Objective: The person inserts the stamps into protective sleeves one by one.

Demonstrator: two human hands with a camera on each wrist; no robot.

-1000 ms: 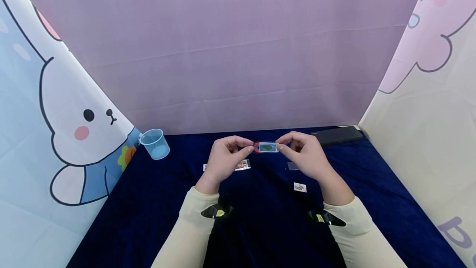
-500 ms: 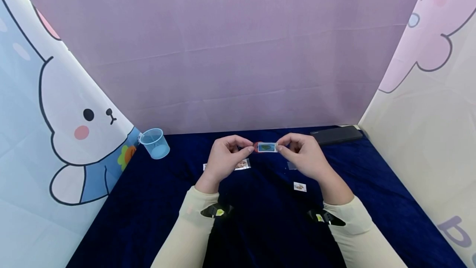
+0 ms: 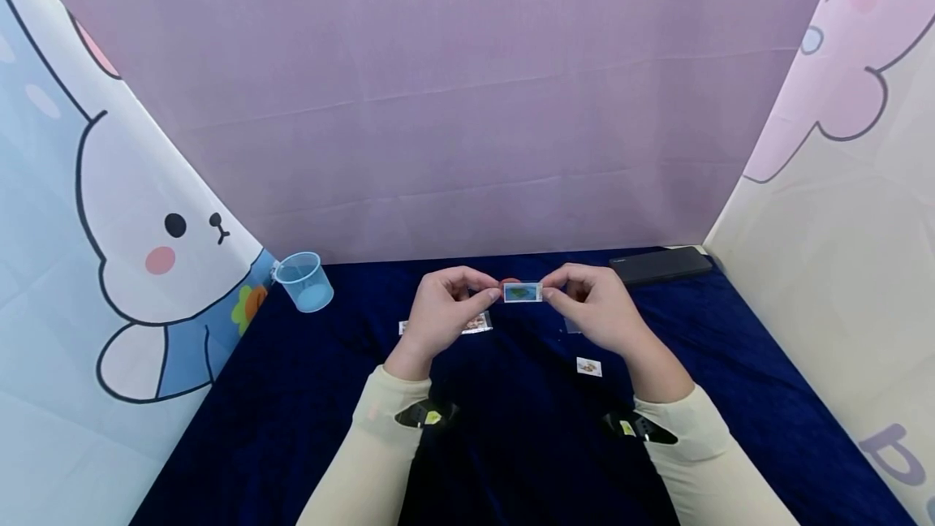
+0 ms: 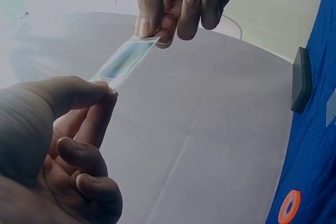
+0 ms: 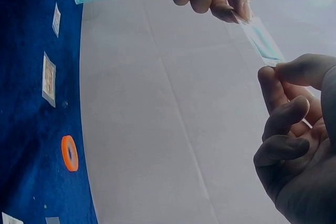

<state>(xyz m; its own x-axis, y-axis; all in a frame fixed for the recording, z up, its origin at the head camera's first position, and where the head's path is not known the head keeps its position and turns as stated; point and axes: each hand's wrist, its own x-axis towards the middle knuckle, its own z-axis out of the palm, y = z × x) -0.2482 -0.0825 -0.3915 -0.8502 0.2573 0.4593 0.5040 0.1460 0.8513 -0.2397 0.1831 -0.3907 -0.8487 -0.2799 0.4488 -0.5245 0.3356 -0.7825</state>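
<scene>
Between my hands, raised above the dark blue cloth, is a small card (image 3: 522, 292) with a blue and green picture, in a clear sleeve. My left hand (image 3: 447, 311) pinches its left end between thumb and forefinger. The right end is pinched the same way by my right hand (image 3: 602, 307). In the left wrist view the sleeved card (image 4: 126, 61) slants between the two hands, its clear margin showing. An orange ring, like a roll of tape (image 5: 70, 153), lies on the cloth; in the head view the card mostly hides it.
Sleeved picture cards (image 5: 49, 80) lie on the cloth below my left hand. A small loose card (image 3: 588, 367) and a partly hidden clear piece (image 3: 573, 325) lie near my right. A blue cup (image 3: 305, 282) stands back left, a black flat case (image 3: 661, 265) back right. Fabric walls enclose the table.
The card has shifted slightly left and down between my fingers, covering more of the orange ring behind it. Both hands have hardly moved and keep their pinch.
</scene>
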